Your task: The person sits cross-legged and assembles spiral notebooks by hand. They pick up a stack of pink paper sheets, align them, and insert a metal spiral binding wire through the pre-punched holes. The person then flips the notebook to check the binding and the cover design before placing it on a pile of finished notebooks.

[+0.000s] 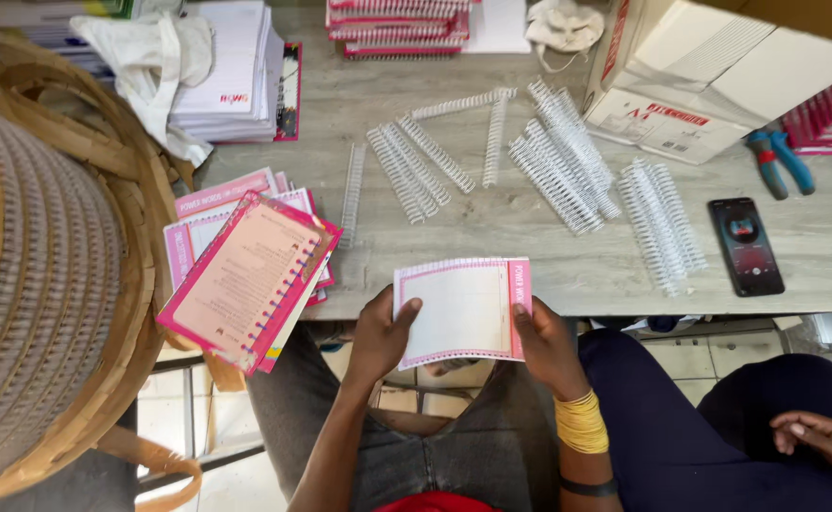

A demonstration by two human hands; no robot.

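Head view: left hand (378,337) and right hand (541,343) grasp a pink-bordered card stack (461,311) by its side edges, squaring it at the table's near edge (586,294), white binding coils (567,166) lying within reach.

You are in a small print-and-binding workshop. The table (530,256) before you is strewn with white binding coils (567,156), a big spool (36,275) of the same wire stands beside it, and pink booklets (245,275), paper stacks (231,71), a carton (710,76) and pliers (778,161) lie around.
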